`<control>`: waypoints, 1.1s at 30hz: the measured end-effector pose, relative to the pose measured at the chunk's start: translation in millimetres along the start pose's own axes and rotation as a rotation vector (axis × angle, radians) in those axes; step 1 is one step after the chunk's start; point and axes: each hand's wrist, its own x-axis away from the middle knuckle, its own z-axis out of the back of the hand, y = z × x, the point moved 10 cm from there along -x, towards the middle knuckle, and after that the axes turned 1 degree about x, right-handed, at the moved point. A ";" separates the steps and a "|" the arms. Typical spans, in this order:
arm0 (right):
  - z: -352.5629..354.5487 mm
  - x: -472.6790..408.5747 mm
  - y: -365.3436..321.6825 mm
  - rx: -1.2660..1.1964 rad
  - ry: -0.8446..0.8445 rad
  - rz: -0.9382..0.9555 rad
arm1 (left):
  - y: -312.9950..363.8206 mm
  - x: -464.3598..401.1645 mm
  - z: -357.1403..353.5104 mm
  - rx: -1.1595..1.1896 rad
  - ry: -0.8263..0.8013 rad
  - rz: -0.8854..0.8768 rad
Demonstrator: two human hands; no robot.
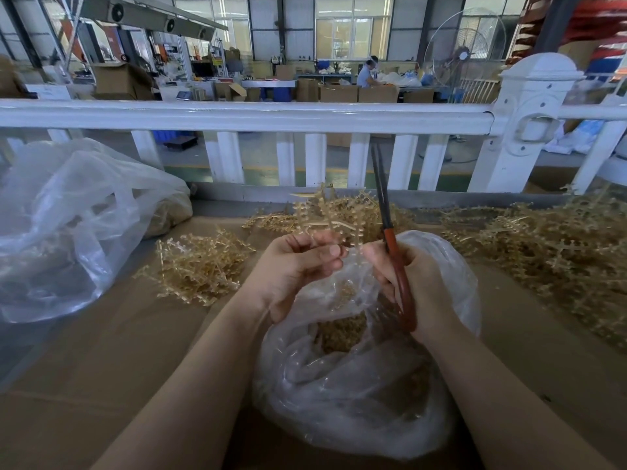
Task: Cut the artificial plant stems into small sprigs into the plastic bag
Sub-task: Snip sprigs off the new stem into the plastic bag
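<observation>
My left hand (pixel 298 266) pinches a tan artificial plant stem (pixel 312 215) that rises upright above the clear plastic bag (pixel 356 395). My right hand (pixel 410 283) grips the red handles of scissors (pixel 390 239), whose dark blades point up and away with their tips together. Both hands hover over the open mouth of the bag, which holds several cut tan sprigs (pixel 342 330). The right fingers also touch the stem's lower branches.
Loose piles of uncut stems lie on the cardboard-covered table at left (pixel 200 266), behind the hands (pixel 342 212) and at right (pixel 549 245). A second large clear bag (pixel 68 225) sits at left. A white railing (pixel 244 117) borders the far table edge.
</observation>
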 end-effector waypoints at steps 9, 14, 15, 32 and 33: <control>-5.3 3.2 -5.0 0.598 -0.009 0.262 | 19.4 -1.3 28.3 0.013 0.255 -0.225; -8.4 2.0 -2.5 0.821 0.014 0.286 | 31.5 0.1 24.6 -0.073 0.232 -0.346; -8.4 2.1 -3.8 0.840 0.023 0.297 | 33.0 0.6 23.9 -0.067 0.226 -0.364; -1.4 5.5 -12.2 1.005 0.125 0.299 | 35.9 2.9 23.2 -0.038 0.226 -0.394; -1.3 5.5 -11.9 1.008 0.127 0.296 | 36.1 3.0 23.1 -0.042 0.225 -0.393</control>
